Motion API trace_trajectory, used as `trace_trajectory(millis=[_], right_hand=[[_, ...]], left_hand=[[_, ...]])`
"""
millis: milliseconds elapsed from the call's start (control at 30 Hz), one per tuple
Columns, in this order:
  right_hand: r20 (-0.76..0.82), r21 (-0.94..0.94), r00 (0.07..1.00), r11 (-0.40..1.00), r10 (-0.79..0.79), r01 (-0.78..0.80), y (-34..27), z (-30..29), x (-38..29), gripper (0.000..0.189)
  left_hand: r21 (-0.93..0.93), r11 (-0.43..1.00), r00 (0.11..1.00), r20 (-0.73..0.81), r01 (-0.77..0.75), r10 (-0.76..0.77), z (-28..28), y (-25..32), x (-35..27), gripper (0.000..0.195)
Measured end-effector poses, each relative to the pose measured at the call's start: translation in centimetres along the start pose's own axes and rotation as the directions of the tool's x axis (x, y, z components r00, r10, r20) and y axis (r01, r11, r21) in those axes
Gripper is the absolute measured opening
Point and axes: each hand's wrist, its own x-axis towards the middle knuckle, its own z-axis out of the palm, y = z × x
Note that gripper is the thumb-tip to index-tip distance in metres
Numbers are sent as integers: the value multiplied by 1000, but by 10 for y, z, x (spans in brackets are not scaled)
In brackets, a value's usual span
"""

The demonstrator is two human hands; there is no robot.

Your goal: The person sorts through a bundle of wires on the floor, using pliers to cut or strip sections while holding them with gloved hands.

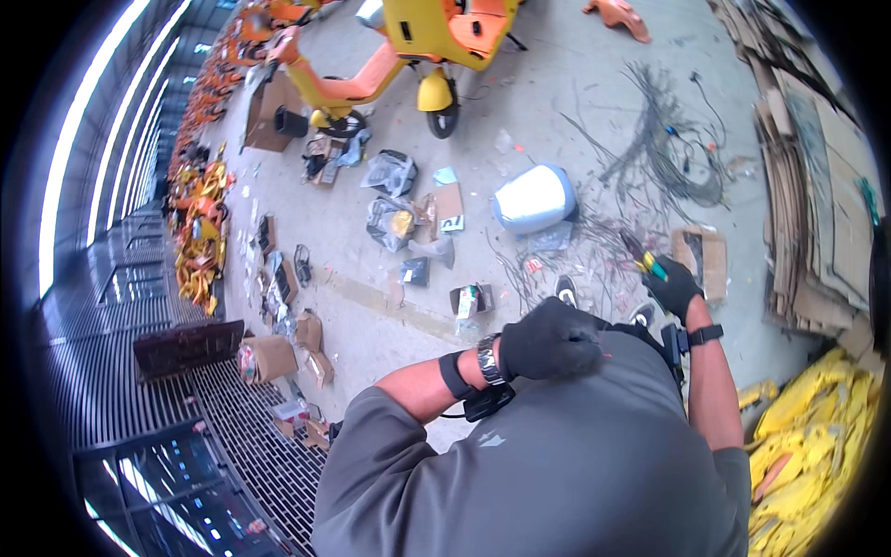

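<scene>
In a black glove, my right hand point(672, 287) grips diagonal cutting pliers point(644, 257) with green and yellow handles, jaws pointing up and left. My left hand point(553, 340), also gloved in black, is curled in front of my torso, slightly blurred; a small reddish bit shows beside it, and whether the fingers hold anything is not clear. Beyond my shoes lie loose wire offcuts point(592, 240) on the concrete floor. Farther off is a larger heap of grey cables point(647, 153). A rounded silvery cushion-like object point(534, 198) rests left of the wires.
An open cardboard box point(711, 264) is just beyond my right hand. Flattened cardboard point(800, 209) is stacked at right, above yellow plastic panels point(814, 432). A small open box point(471, 299), plastic bags point(391, 223) and a yellow-orange scooter point(435, 90) stand ahead; more boxes point(268, 358) lie left.
</scene>
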Motion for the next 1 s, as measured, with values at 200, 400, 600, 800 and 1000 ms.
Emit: trace_trajectory(millis=[200,400,600,800,1000], right_hand=[[-106,57,992,996,72,-67,57,-5,16,18],[-85,204,972,959,219,-198,85,-42,14,12],[-96,166,961,956,260,-242,116,-61,14,12],[20,114,974,967,226,-227,107,-51,24,11],[197,10,976,995,91,-95,21,-40,20,14]], left_hand=[[-164,986,999,23,-21,25,1,17,-23,20],[-261,965,996,-74,24,-44,-31,36,-54,19],[-288,958,886,-444,1,-134,-67,72,-98,18],[-83,996,459,-886,-24,-62,-69,74,-149,18],[-404,890,278,-897,-209,-342,-57,16,-150,14]])
